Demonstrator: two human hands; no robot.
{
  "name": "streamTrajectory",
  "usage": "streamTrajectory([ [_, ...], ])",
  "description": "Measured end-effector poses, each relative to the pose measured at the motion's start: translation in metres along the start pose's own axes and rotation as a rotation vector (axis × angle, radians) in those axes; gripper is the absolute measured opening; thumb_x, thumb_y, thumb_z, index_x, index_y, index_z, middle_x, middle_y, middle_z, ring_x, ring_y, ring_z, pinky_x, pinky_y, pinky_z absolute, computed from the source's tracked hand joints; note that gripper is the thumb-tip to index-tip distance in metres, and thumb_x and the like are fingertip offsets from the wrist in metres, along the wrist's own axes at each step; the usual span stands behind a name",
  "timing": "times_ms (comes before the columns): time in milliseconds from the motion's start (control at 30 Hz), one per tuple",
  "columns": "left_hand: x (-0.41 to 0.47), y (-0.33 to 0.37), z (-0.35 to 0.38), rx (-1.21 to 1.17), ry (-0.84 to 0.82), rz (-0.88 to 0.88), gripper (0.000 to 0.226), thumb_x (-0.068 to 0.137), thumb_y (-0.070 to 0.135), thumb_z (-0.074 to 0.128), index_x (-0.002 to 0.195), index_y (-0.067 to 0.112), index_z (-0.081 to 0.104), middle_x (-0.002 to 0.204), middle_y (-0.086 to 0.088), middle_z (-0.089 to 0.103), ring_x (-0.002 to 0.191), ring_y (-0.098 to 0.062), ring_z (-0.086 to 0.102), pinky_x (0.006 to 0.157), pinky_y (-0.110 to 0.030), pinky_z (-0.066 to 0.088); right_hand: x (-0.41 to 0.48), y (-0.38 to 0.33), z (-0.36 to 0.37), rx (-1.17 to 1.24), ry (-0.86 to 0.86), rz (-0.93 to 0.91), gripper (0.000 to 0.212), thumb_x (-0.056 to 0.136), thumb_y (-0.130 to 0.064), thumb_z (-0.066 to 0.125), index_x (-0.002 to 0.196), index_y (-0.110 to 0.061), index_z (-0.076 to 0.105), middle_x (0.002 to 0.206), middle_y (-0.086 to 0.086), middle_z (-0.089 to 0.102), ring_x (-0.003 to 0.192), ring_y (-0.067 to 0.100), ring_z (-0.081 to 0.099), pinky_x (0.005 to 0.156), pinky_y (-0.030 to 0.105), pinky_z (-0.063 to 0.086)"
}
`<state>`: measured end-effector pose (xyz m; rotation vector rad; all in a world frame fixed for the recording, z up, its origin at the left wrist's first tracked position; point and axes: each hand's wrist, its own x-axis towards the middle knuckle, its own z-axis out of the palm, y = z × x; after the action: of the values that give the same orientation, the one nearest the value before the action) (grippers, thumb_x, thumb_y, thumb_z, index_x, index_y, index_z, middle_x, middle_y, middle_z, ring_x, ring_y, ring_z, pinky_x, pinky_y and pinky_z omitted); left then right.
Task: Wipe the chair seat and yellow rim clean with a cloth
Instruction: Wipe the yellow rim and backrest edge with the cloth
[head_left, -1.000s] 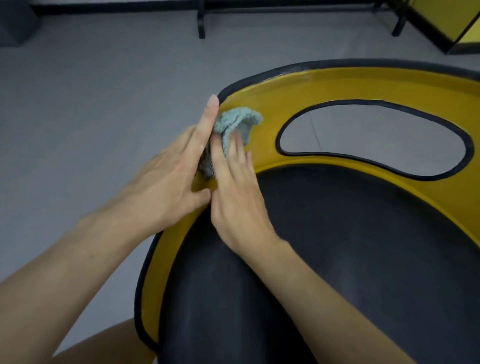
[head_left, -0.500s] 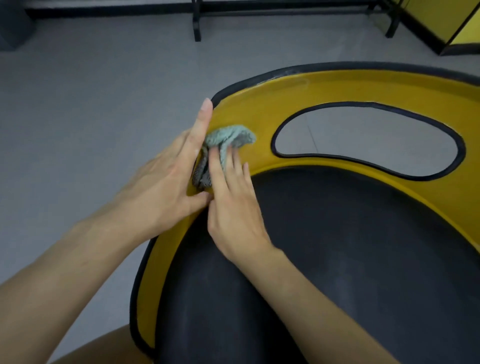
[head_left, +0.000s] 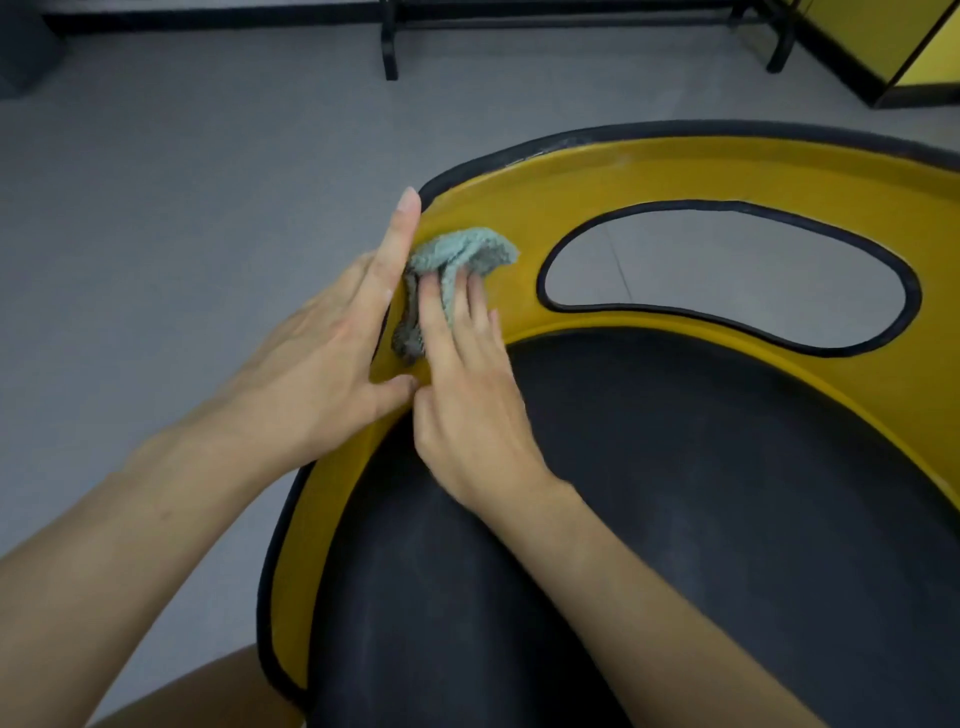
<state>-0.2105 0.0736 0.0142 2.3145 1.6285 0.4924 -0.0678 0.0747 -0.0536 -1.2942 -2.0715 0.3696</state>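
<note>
Fingers of the right hand (head_left: 434, 317): fairly straight, laid flat and pressing down on the cloth (head_left: 467, 249). One fold of it stands up between the index and middle fingers. No fist is formed, and the thumb is tucked low, so its hold cannot be told.

Fingers of the left hand (head_left: 397, 244): straight and together, lying along the outer edge of the yellow rim (head_left: 675, 182), gripping nothing. The thumb rests on the rim's face, touching the right hand (head_left: 467, 405).

Cloth: a bunched grey-green rag on the rim, just left of the cut-out (head_left: 727, 265) and not reaching its black edging (head_left: 543, 280).

Left hand (head_left: 322, 374): further left of the cut-out than the cloth, apparently steadying the chair.

Seat (head_left: 675, 493): black, lying below the cut-out, with the right wrist crossing its near-left part.

Floor (head_left: 182, 182): grey, visible through the cut-out and to its left.

Assessment: the rim-wiping step is in hand, at the left bend. How much of the rim or seat is already clean cannot be judged.

Next move, as judged: slide the cloth along the rim under firm flat pressure, keep it spread and not bunched, skirt the cut-out, then cover the seat.
</note>
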Motion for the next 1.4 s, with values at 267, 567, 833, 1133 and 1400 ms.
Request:
streamTrajectory([
  [267, -0.003, 0.002, -0.003, -0.023, -0.036, -0.046, 0.135, 0.082, 0.031, 0.081, 0.134, 0.06, -0.04, 0.167, 0.006, 0.014, 0.142, -0.022, 0.038, 0.108, -0.032, 0.035, 0.04, 0.046, -0.06, -0.083, 0.235, 0.234, 0.087, 0.085, -0.003, 0.048, 0.158, -0.01, 0.002, 0.165, 0.015, -0.001, 0.152, 0.03, -0.005, 0.12, 0.053, 0.017],
  [567, -0.005, 0.004, -0.003, -0.016, -0.022, -0.045, 0.133, 0.083, 0.031, 0.081, 0.137, 0.058, -0.038, 0.167, 0.01, 0.011, 0.142, -0.02, 0.035, 0.106, -0.034, 0.038, 0.028, 0.015, -0.05, -0.171, 0.095, -0.16, 0.085, 0.082, 0.003, 0.046, 0.158, -0.012, 0.009, 0.165, 0.014, 0.001, 0.153, 0.029, -0.003, 0.121, 0.053, 0.013],
  [833, -0.007, 0.008, -0.001, -0.018, -0.024, -0.064, 0.134, 0.082, 0.032, 0.081, 0.132, 0.061, -0.04, 0.168, 0.008, 0.01, 0.145, -0.021, 0.033, 0.109, -0.034, 0.035, 0.047, 0.034, -0.061, -0.058, 0.33, 0.179, 0.088, 0.083, 0.003, 0.046, 0.158, -0.009, 0.001, 0.165, 0.015, -0.005, 0.152, 0.03, -0.005, 0.119, 0.052, 0.023],
  [1133, -0.01, 0.0, 0.001, 0.005, 0.011, -0.018, 0.132, 0.084, 0.019, 0.078, 0.141, 0.056, -0.036, 0.167, 0.003, 0.015, 0.136, -0.026, 0.042, 0.1, -0.045, 0.048, 0.002, 0.005, -0.008, -0.03, -0.024, -0.124, 0.076, 0.087, -0.01, 0.037, 0.156, -0.005, 0.006, 0.164, 0.02, 0.002, 0.152, 0.029, -0.006, 0.123, 0.049, 0.01],
  [1400, -0.004, 0.008, 0.008, 0.04, -0.012, -0.091, 0.14, 0.08, 0.022, 0.082, 0.135, 0.055, -0.042, 0.139, -0.019, 0.05, 0.095, -0.032, 0.061, 0.071, -0.035, 0.043, 0.001, 0.031, -0.011, -0.245, -0.008, -0.027, 0.083, 0.085, -0.014, 0.048, 0.158, -0.015, 0.007, 0.166, 0.011, 0.0, 0.153, 0.027, -0.005, 0.121, 0.052, 0.014],
])
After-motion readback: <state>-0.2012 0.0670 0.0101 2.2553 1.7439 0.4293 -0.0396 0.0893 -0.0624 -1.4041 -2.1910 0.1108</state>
